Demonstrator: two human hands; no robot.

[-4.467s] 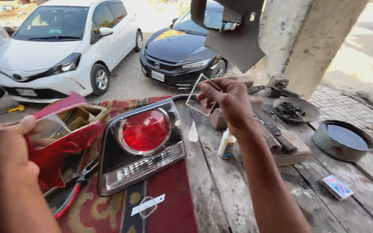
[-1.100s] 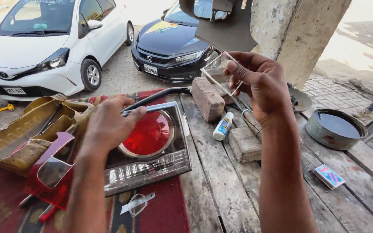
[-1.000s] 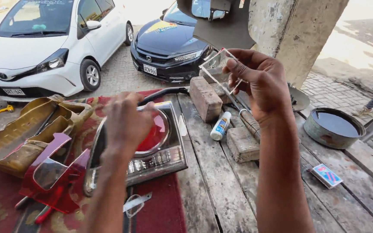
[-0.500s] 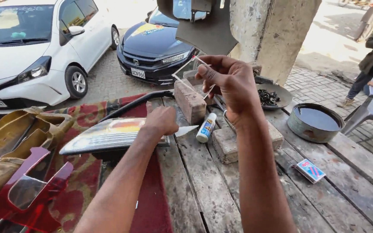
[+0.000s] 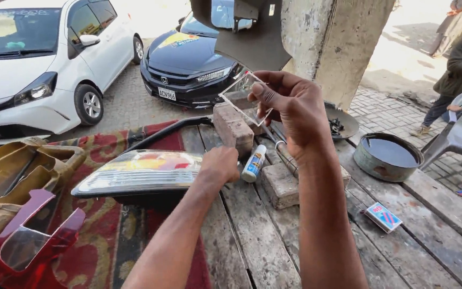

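Note:
My left hand (image 5: 219, 166) grips the right end of a car tail lamp (image 5: 140, 172), which is tipped up on its edge so its clear lens faces me. It rests over a red patterned cloth (image 5: 135, 235) on a wooden plank table (image 5: 263, 251). My right hand (image 5: 293, 107) is raised above the table and pinches a thin clear plastic piece (image 5: 241, 96) between thumb and fingers. A small white glue bottle (image 5: 254, 164) lies just right of my left hand, beside a brick (image 5: 233, 127).
A second brick (image 5: 282, 184) lies near the bottle. A round metal pan of dark liquid (image 5: 387, 156) and a small card packet (image 5: 383, 216) sit at right. Red lamp pieces (image 5: 22, 246) and brown housings (image 5: 22, 171) lie at left. Two parked cars stand behind; people sit at far right.
My left hand took hold of the tail lamp and tipped it from lying flat, red lens up, onto its edge. My right hand has kept the clear piece raised.

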